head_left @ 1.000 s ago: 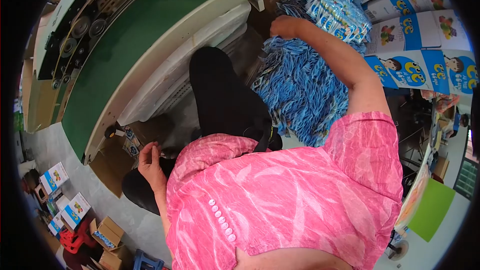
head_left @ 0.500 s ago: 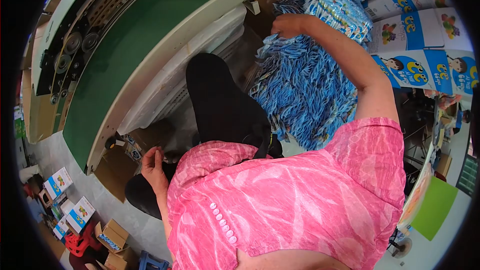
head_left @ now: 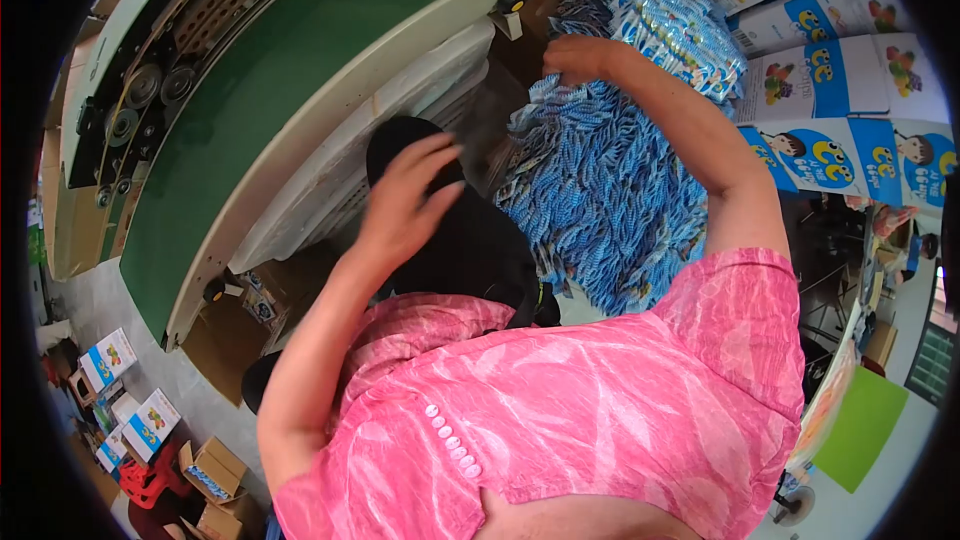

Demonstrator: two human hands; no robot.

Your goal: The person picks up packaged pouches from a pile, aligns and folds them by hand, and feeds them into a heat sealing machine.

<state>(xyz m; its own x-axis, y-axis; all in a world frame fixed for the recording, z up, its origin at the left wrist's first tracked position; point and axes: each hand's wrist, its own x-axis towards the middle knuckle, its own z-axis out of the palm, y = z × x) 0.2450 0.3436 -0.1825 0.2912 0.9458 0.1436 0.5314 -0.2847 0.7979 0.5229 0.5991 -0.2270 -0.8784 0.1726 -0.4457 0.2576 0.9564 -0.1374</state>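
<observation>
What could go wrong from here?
1. The blue-striped pieces lie loose, so some might spill if the right hand at their edge drags them.
2. The shiny packets are stacked close by that hand; a knock from it could perhaps shift them.

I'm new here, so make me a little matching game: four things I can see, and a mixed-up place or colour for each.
Things:
1. left hand
2. right hand
3. conveyor belt
4. short-sleeved shirt

Places and colours:
A. pink with a pale leaf pattern
B. at the edge of the heap of blue packets
C. dark green
D. over the black trouser leg

Right pairs: 1-D, 2-B, 3-C, 4-A
</observation>
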